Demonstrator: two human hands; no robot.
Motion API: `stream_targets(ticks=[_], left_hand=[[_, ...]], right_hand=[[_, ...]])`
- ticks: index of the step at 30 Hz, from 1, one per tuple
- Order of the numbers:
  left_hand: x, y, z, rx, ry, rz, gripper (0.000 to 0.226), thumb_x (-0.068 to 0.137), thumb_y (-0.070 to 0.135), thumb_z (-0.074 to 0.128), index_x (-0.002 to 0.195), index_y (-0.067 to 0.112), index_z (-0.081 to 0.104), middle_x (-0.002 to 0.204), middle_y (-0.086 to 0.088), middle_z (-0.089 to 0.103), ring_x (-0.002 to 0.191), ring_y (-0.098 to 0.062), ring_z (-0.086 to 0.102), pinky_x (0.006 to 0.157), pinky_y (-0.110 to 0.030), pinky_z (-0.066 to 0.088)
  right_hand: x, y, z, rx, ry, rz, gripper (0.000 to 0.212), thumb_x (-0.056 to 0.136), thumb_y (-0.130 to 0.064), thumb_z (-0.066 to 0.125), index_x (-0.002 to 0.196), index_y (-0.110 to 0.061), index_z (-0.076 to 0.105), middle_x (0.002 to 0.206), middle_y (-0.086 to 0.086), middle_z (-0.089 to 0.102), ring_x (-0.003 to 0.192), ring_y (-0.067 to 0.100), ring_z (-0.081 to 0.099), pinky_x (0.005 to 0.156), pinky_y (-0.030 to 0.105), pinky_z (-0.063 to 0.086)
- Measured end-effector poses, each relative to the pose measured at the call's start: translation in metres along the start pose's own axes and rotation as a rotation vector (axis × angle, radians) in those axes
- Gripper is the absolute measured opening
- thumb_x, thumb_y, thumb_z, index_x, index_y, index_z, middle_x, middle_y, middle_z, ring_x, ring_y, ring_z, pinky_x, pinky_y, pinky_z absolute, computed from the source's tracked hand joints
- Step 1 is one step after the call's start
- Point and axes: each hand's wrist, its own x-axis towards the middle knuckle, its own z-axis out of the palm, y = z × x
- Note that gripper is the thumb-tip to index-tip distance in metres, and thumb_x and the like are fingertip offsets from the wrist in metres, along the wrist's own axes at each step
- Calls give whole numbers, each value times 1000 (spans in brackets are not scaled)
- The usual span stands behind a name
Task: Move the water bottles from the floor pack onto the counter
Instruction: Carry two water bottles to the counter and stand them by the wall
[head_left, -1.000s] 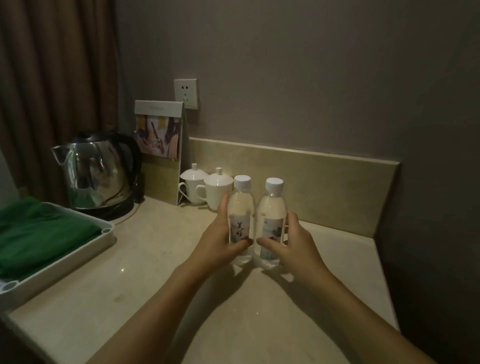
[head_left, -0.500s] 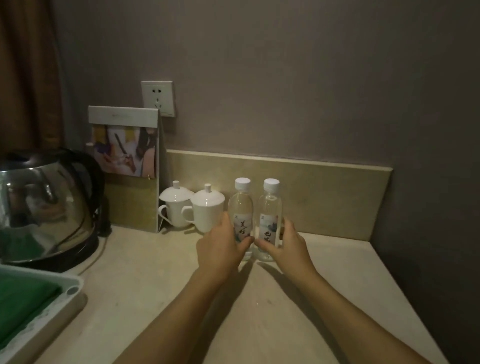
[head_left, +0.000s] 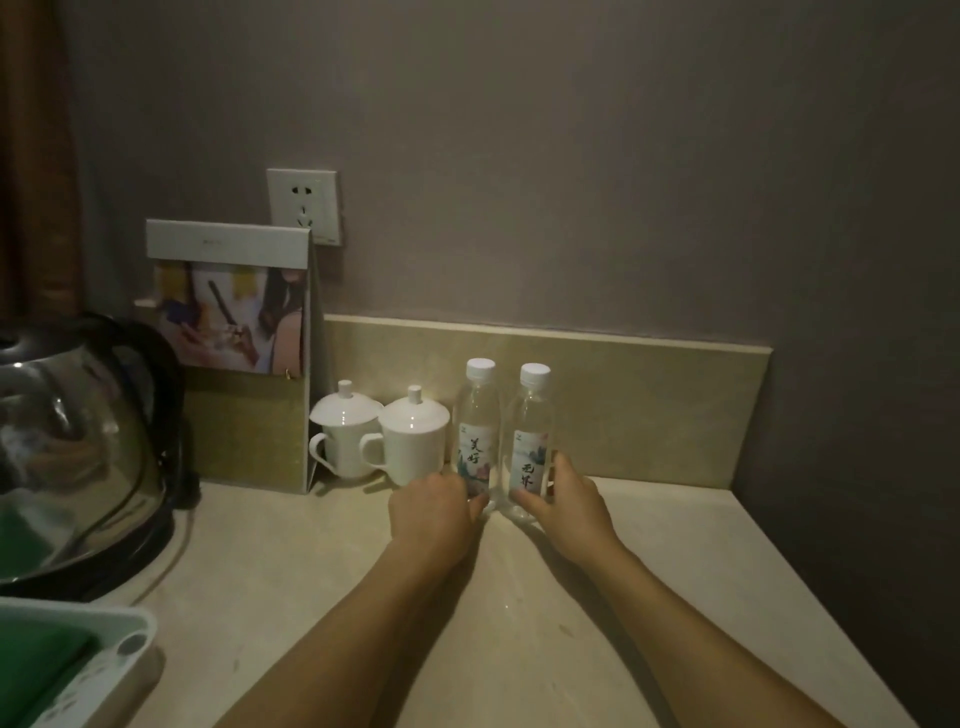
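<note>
While both bottles stand upright on counter (head_left: 322, 582) near backsplash (head_left: 649, 410), each hand grips 1; left hand (head_left: 434, 514) curled round base of left bottle (head_left: 477, 431); right hand (head_left: 569, 506) curled round base of right bottle (head_left: 531, 441); bottles just beside each other, white caps on, labels facing camera; 2 lidded white cups (head_left: 382, 436) just left of left bottle; card stand (head_left: 234, 353) behind cups under wall socket (head_left: 304, 205); kettle (head_left: 78, 447) far left; white tray (head_left: 119, 654) with green cloth (head_left: 31, 670) at lower left corner.
</note>
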Motion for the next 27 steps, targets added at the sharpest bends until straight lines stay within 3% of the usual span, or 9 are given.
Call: stream_targets(ticks=[3,10,16,27], left_hand=[[4,-2,9,-76,21,-44,45,93,59,47,112,23,67,104,0,71,95,-20,67,80,-33,55],[15,3,11,-91,9,-62,42,94,55,47,108,22,69,101,-1,70,92,-20,67,77,-32,54],[26,9,15,-62,9,-85,41,98,50,43,110,18,66,107,-5,69,98,-24,67,80,-34,53],[37,12,21,-34,35,-90,42,98,49,43,113,16,65,113,-7,67,104,-27,66,82,-36,51]], right_hand=[[4,-1,4,-22,17,4,45,82,-47,68,115,-24,47,114,2,65,99,22,65,83,41,54],[18,-2,6,-107,4,15,43,89,-47,62,118,-18,48,118,5,61,105,25,60,74,31,44],[33,-3,8,-152,4,0,41,90,-47,60,107,-13,46,116,11,62,106,31,60,78,37,48],[47,0,12,-194,0,-24,44,92,-45,58,116,-11,45,122,11,58,111,31,57,80,36,45]])
